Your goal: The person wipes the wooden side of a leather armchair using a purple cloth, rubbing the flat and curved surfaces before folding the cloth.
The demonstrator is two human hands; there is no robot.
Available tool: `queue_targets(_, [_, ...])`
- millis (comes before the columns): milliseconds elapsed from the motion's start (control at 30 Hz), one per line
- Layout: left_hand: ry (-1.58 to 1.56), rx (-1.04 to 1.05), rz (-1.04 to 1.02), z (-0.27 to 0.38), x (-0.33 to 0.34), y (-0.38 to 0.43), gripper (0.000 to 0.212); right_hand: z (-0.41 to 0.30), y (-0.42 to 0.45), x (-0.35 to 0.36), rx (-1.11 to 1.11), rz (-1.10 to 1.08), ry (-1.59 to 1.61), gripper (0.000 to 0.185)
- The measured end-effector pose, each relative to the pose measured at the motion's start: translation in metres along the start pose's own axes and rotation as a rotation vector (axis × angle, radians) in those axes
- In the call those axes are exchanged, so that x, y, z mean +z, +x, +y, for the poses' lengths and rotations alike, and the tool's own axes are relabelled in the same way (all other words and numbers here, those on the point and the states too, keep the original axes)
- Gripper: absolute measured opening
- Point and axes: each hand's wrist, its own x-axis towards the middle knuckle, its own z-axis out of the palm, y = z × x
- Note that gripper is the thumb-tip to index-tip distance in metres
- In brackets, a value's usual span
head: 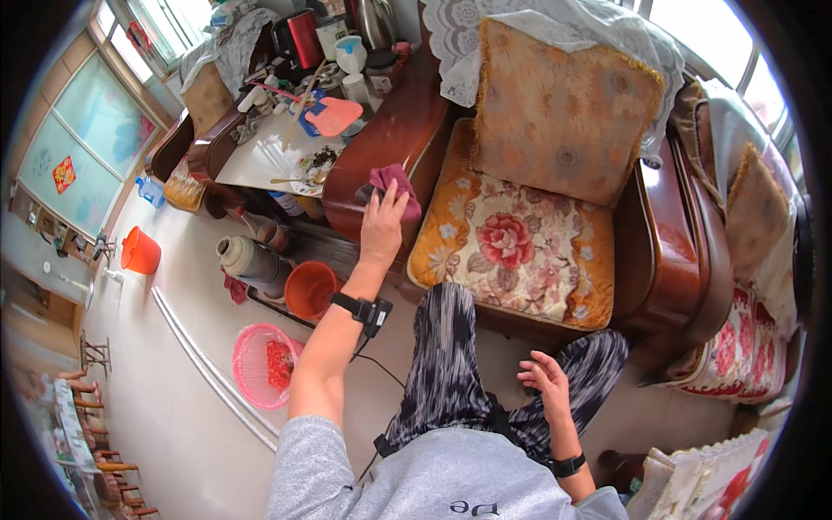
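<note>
My left hand [385,218] presses a folded maroon cloth [398,185] onto the front end of a glossy dark-wood sofa armrest [390,123]. Part of the cloth bulges out past my fingers. Beside that armrest is a seat cushion [513,247] with a large rose pattern, and a tan back cushion [565,110] leans behind it. My right hand [547,383] hovers by my right knee, fingers apart and slightly bent, with nothing in it. Black bands are strapped around both my wrists.
A white-topped side table [260,156] holds a pink fly swatter [333,117], a red kettle [298,39], jars and a plate of dark bits [318,162]. On the floor stand a thermos flask [250,263], an orange bucket [311,292], a pink basket [250,370] and long white pipes [201,361].
</note>
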Motion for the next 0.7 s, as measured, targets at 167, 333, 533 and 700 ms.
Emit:
queue_targets(167, [0.290, 0.155, 0.015, 0.010, 0.007, -0.009, 0.046, 0.003, 0.006, -0.009, -0.002, 0.082, 0.011, 0.029])
queue_targets(333, [0.200, 0.152, -0.052, 0.012, 0.006, 0.035, 0.047, 0.009, 0.033, -0.002, 0.026, 0.005, 0.032, 0.029])
queue_targets(533, [0.339, 0.090, -0.126, -0.003, 0.052, 0.111, 0.035, 0.013, 0.042, -0.005, 0.040, 0.018, 0.015, 0.027])
queue_targets(700, [0.483, 0.030, -0.097, 0.006, 0.065, 0.114, 0.033, 0.016, 0.033, -0.025, 0.040, 0.106, 0.002, 0.027])
